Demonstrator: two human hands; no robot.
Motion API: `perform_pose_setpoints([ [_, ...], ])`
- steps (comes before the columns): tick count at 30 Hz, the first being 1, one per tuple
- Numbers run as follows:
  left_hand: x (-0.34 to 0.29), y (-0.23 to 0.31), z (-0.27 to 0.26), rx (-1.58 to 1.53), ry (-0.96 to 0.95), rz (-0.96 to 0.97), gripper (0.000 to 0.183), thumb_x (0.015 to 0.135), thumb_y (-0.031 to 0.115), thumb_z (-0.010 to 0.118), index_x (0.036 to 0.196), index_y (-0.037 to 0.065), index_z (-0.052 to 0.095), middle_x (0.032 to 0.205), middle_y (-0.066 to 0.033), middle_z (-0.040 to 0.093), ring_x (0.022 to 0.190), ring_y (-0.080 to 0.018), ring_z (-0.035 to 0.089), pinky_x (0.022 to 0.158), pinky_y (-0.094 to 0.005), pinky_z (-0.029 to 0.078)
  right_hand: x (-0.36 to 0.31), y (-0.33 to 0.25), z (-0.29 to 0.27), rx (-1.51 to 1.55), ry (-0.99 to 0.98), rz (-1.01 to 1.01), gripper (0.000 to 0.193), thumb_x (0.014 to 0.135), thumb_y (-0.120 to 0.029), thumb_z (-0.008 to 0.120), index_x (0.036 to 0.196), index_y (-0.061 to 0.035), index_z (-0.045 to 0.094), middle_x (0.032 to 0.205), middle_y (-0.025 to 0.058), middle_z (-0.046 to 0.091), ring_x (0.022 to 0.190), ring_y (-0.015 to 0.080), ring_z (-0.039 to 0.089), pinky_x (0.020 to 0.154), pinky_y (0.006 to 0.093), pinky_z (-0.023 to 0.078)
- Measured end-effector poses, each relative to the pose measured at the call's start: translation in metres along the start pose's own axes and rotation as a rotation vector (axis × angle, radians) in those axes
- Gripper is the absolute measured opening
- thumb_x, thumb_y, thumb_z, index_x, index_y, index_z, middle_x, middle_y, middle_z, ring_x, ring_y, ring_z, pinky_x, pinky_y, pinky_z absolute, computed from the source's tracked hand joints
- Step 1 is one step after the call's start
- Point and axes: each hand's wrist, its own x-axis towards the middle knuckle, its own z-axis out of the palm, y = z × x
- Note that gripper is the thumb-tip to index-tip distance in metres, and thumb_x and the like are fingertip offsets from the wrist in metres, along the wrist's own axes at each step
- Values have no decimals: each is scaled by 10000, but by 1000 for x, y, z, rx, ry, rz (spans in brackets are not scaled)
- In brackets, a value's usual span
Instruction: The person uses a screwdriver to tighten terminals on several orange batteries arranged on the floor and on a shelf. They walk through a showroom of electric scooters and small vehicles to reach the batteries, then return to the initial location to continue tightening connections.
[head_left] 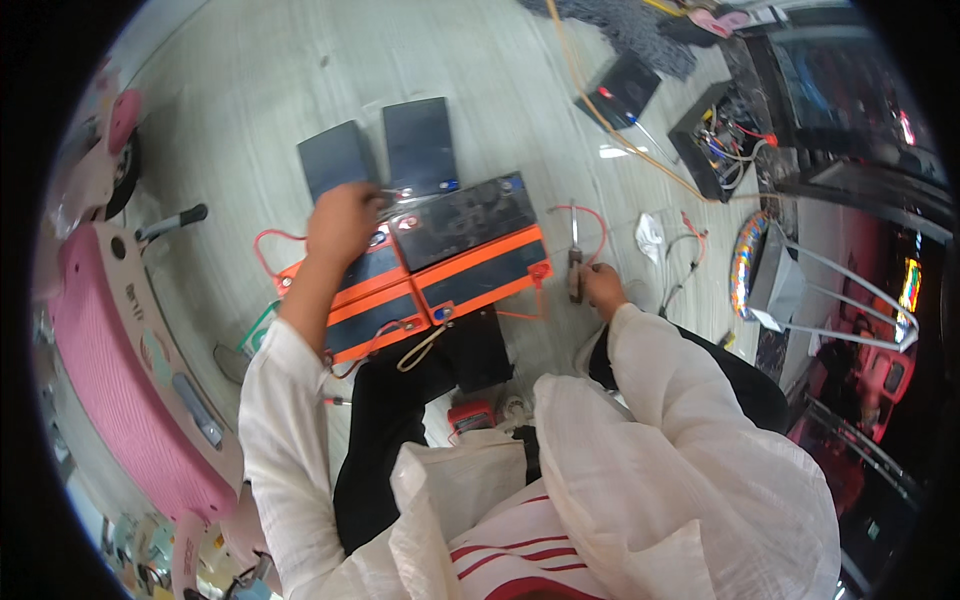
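Several batteries lie together on the floor before me: orange-and-black ones, a black one, and two dark ones behind them. My left hand reaches over the left orange battery, its fingertips pinched beside the terminals between the dark and black batteries. What they pinch is too small to make out. To the right of the group, my right hand closes around the dark handle of a screwdriver, whose shaft points away from me. A red wire curves beside its shaft.
A pink scooter stands at the left. Farther right lie a separate black battery, an open box of wires and an orange cord. A red device sits between my legs, near a loose beige wire loop.
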Motion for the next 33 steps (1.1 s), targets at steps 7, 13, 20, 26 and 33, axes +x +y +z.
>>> perform_pose_setpoints([
  [7, -80, 30, -66, -396, 209, 35, 141, 918, 80, 598, 989, -23, 665, 922, -95, 676, 855, -173, 623, 793, -274, 478, -12, -30, 16, -639, 161, -18, 584, 821, -533, 624, 1037, 10, 604, 993, 201, 678, 980, 343, 649, 837, 428, 489],
  [13, -125, 50, -129, -403, 100, 55, 136, 893, 7, 544, 994, -51, 613, 885, -118, 602, 801, -186, 553, 734, -294, 446, 8, -16, 6, -568, -20, -112, 428, 827, -445, 632, 989, -49, 627, 918, 151, 689, 856, 323, 665, 761, 425, 503],
  [20, -167, 104, -151, -629, 216, 154, 186, 975, 111, 456, 1062, -8, 570, 881, -105, 544, 787, -186, 477, 718, -311, 393, -60, -127, -95, 198, -265, -136, 286, 877, -323, 616, 882, -40, 578, 687, 68, 599, 622, 158, 586, 556, 312, 456],
  [26, -193, 162, -126, -786, 266, -416, 193, 990, 147, 496, 1100, 20, 591, 864, -65, 566, 774, -135, 500, 705, -272, 410, -221, -155, -179, 844, -2, 33, 288, 911, -350, 519, 900, -65, 554, 687, 8, 532, 572, 96, 519, 502, 240, 392],
  [33, -188, 300, -225, -943, 247, -350, 229, 994, 178, 521, 1133, 6, 582, 886, -49, 593, 775, -101, 532, 668, -238, 431, -348, -74, -238, 1459, 5, 302, 306, 897, -382, 534, 910, -77, 543, 649, 10, 493, 543, 123, 463, 500, 267, 359],
])
